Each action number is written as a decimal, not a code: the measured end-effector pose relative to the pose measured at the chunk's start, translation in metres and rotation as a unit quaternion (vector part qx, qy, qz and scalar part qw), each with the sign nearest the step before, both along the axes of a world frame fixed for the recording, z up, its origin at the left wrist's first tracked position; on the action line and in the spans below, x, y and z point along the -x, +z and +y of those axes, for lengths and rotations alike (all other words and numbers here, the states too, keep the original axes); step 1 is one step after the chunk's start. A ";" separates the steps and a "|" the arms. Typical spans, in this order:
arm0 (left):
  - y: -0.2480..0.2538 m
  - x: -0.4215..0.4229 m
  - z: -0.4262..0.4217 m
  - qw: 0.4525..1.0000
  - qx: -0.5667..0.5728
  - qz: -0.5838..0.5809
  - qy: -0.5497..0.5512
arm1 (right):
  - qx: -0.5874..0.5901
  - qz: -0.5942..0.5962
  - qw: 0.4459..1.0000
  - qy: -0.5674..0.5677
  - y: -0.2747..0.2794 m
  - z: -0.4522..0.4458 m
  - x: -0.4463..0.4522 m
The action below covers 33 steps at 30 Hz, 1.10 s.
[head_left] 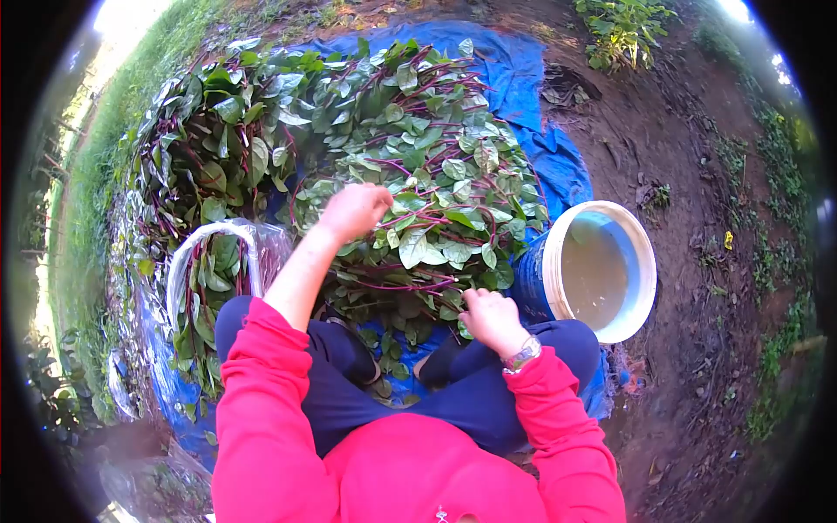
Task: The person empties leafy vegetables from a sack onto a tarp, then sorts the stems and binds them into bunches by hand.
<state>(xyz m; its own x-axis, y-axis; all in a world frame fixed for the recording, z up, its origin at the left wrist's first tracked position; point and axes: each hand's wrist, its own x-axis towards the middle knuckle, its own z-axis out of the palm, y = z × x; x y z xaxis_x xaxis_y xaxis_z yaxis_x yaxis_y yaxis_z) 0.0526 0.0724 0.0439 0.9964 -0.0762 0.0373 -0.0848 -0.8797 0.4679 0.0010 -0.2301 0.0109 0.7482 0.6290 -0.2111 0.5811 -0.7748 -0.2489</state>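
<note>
Head view: leafy greens point(429, 174) (purple-stemmed)

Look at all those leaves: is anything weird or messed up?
Mostly no. The water in the bucket looks murky instead of clear, and the blue tarp beside the leafy pile is wrinkled. I see no spill.

hands point(356, 212) point(493, 319) 2 | leafy stems point(420, 248) many | bucket point(553, 275) 1 | wristwatch point(526, 350) 1

At three o'clock I have a white-rimmed bucket point(648, 272) of cloudy water point(597, 266); between one and two, a leafy bush point(623, 30); at ten, grass point(166, 70).
</note>
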 end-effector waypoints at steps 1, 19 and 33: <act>-0.009 -0.003 -0.007 1.000 -0.006 0.027 0.002 | 0.001 0.003 1.000 0.014 -0.002 0.006 0.003; 0.014 0.067 -0.082 0.983 -0.003 0.128 -0.133 | -0.196 -0.228 0.951 0.066 0.023 0.044 -0.003; -0.097 0.101 -0.067 0.959 -0.270 0.030 -0.085 | -0.044 0.101 0.975 0.191 -0.015 0.035 0.040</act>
